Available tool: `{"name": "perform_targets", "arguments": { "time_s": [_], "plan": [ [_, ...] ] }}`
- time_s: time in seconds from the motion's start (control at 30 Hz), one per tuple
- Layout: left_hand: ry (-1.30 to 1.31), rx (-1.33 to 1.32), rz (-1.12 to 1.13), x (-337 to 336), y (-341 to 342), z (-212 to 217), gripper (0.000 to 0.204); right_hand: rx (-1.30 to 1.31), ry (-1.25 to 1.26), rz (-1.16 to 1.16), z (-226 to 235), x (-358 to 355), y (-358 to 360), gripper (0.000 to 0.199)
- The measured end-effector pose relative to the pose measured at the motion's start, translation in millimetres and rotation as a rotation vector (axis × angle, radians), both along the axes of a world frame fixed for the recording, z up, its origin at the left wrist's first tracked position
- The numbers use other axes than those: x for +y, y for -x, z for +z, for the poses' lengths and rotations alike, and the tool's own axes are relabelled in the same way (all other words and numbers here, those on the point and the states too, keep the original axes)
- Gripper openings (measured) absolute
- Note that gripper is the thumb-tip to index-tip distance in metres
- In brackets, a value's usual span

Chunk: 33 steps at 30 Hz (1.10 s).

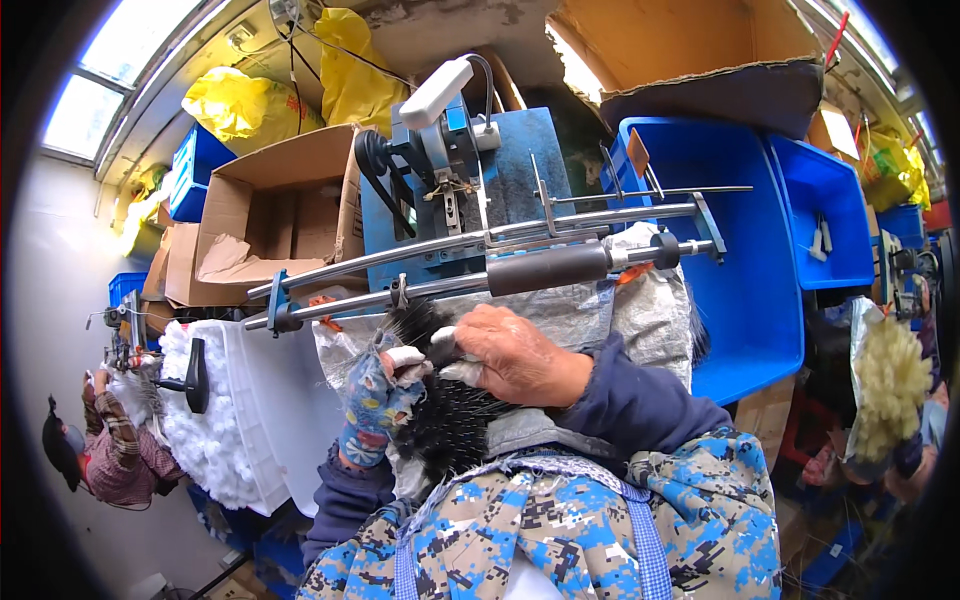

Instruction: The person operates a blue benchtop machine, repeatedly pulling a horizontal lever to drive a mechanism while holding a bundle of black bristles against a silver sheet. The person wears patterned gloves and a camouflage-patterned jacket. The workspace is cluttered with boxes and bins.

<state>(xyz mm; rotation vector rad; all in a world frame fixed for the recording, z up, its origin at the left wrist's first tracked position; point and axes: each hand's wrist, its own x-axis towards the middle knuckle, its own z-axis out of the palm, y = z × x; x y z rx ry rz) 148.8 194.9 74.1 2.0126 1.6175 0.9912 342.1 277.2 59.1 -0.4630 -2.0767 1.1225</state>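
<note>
A bundle of long black bristly strands (455, 425) lies across my lap, and its tips fan out toward the machine. My left hand (375, 395), in a blue patterned fingerless covering with white wraps on the fingertips, is closed on the bundle's left side. My right hand (515, 350), bare but for white-wrapped fingertips, comes in from the right. Its fingers are pinched close to the left fingertips, over a small dark grey spot that I cannot make out. Just beyond both hands runs a metal rail with a dark grey roller (548, 270).
A blue-based machine (525, 150) with a belt wheel stands ahead. An open cardboard box (215, 220) and a white tub (250, 400) of white fluffy material are at left. Blue bins (735, 350) stand at right. Another person (125, 450) works far left.
</note>
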Motion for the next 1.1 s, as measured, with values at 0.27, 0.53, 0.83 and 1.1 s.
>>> {"name": "perform_targets", "arguments": {
  "time_s": [0.27,0.53,0.83,1.1],
  "plan": [
    [0.082,-0.079,0.080,-2.9,9.5,1.5,0.018,0.250,0.432,-0.118,39.7,19.3,-18.6,0.011],
    [0.389,0.341,0.036,-9.5,51.2,-52.0,0.025,-0.248,-0.432,-0.432,88.7,97.7,-71.9,0.007],
    [0.241,0.203,0.025,-7.5,50.7,-39.0,0.020,-0.925,-0.547,-0.577,-2.7,153.8,2.2,0.014],
    [0.134,0.266,-0.029,-2.5,40.9,-41.2,0.020,-0.913,-0.443,-0.497,-23.4,161.0,0.1,0.014]
  ]
}}
